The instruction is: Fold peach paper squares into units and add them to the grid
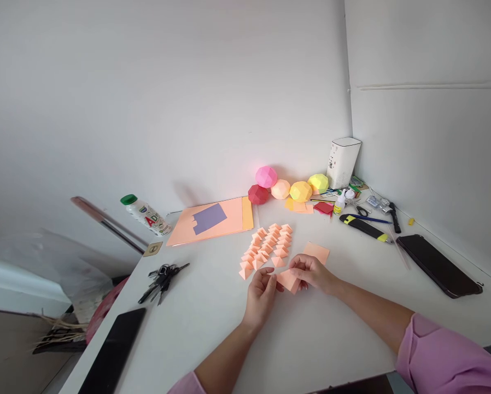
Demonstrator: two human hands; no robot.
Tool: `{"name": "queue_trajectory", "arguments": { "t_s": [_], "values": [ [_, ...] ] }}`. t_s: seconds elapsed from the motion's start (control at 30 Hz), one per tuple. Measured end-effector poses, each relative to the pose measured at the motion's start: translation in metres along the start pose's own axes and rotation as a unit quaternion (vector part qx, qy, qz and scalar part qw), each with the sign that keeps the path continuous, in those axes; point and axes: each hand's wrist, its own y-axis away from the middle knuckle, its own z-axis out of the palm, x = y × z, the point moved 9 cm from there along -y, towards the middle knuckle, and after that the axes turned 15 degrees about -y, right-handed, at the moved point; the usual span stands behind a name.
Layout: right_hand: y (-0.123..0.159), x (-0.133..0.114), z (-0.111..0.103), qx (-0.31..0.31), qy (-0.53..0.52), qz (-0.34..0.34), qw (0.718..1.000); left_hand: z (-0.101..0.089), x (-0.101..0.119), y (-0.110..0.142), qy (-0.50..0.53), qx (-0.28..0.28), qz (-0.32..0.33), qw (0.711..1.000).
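Between my two hands is a small peach piece of paper (288,281), partly folded. My left hand (262,294) pinches its left corner between thumb and fingers. From the other side my right hand (311,272) grips the upper right edge, with some fingers hidden behind the paper. Just beyond my fingers stand several folded peach paper units (270,243) in slanting rows. A flat peach paper sheet (316,252) lies beside my right hand, partly covered by it.
Coloured faceted paper balls (300,191) line the wall. A glue bottle (339,202), cutter (364,227) and dark phone-like slab (439,265) lie right. Left are keys (162,280), a white bottle (146,215), a black slab (113,350) and peach sheets (180,227).
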Motion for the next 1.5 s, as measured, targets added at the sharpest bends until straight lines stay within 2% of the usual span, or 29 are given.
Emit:
{"name": "queue_trajectory", "arguments": {
  "t_s": [0.43, 0.63, 0.87, 1.13, 1.37, 1.5],
  "values": [
    [0.0025, -0.002, 0.0042, -0.009, 0.001, 0.015, 1.0, -0.0012, -0.004, -0.0022, 0.064, 0.022, -0.013, 0.998],
    [0.0005, 0.0024, 0.0005, 0.0, -0.004, 0.014, 1.0, 0.0009, -0.0014, -0.0017, 0.054, 0.009, -0.012, 0.998],
    [-0.0006, 0.0028, 0.0013, -0.016, 0.001, -0.001, 1.0, 0.0077, -0.0031, -0.0007, 0.046, -0.031, -0.017, 0.998],
    [-0.0008, 0.0014, 0.0024, -0.022, 0.025, -0.002, 0.999, 0.0052, -0.0018, -0.0031, 0.054, -0.018, 0.016, 0.998],
    [-0.0005, 0.0015, 0.0021, -0.023, 0.042, -0.001, 0.999, -0.0008, -0.0031, -0.0039, 0.063, 0.012, 0.005, 0.998],
    [0.0021, 0.0013, 0.0079, -0.05, 0.083, 0.005, 0.995, 0.0015, 0.0013, -0.004, 0.068, -0.004, 0.016, 0.998]
  ]
}}
